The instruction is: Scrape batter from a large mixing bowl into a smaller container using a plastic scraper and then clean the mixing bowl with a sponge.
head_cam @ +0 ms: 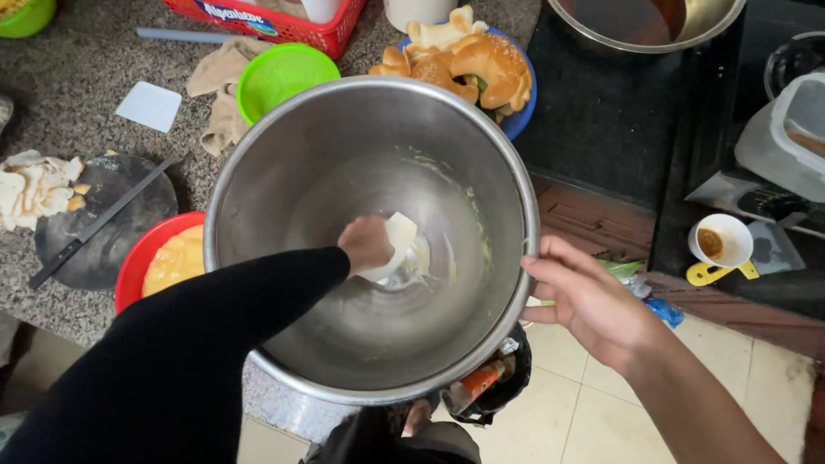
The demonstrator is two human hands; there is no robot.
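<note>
Head view, looking straight down: big stainless mixing bowl [369, 232] fills centre frame, round, brushed metal, thin smears of pale batter on the inner wall toward 1–3 o'clock. Left hand [365, 243], black sleeve, is down inside the bowl, fingers closed around a white plastic scraper [397, 245] pressed on the bowl floor. Right hand [584, 301], bare forearm, grips the bowl rim at 3 o'clock, thumb over the edge, fingers spread narrow along the outside. Bowl blocks most of the speckled granite counter [77, 77] beneath it. At 9 o'clock, half hidden under the rim, a red bowl [142, 258] with yellow batter. Further out at 9–10 o'clock, a dark round board [120, 193] with a long knife [99, 222] lying across it and pale dough scraps [34, 187] at its edge. At 11 o'clock a green plastic strainer [279, 76], fine mesh, on a beige cloth [219, 86]; a flat white card [149, 106] just beside the cloth. At 12 o'clock a red crate [275, 21]. At 1 o'clock a blue plate [520, 116] piled with golden baked rolls [481, 64], partly tucked behind the bowl rim. At 2 o'clock a second steel bowl [644, 21] on a dark surface. At 3 o'clock, well apart, a white measuring cup [718, 243] with yellow handle and brown powder. Tiled floor at 5 o'clock.
</note>
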